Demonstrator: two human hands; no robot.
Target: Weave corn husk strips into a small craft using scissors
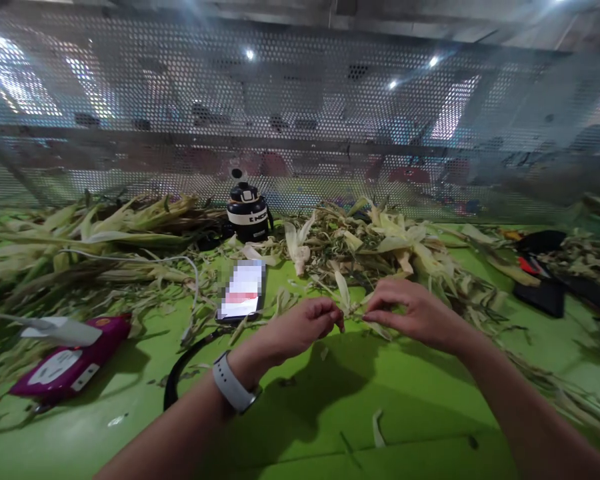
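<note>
My left hand (313,323), with a watch (233,383) on its wrist, is held over the green table with its fingers curled together. Facing it a short gap away is my right hand (410,310), its thumb and fingertips pinched. Anything between the fingers of either hand is too small to make out. Just behind the fingertips a pale strip of corn husk (341,283) lies at the front of a heap of husks (350,247). Beyond my left wrist lies a phone (243,290) with its screen lit.
A black bottle (249,213) stands near a perforated metal screen (300,120). More husks (105,227) are piled at left, with a purple power bank (70,367) and a white charger (63,330) before them. A black item (540,293) lies at right.
</note>
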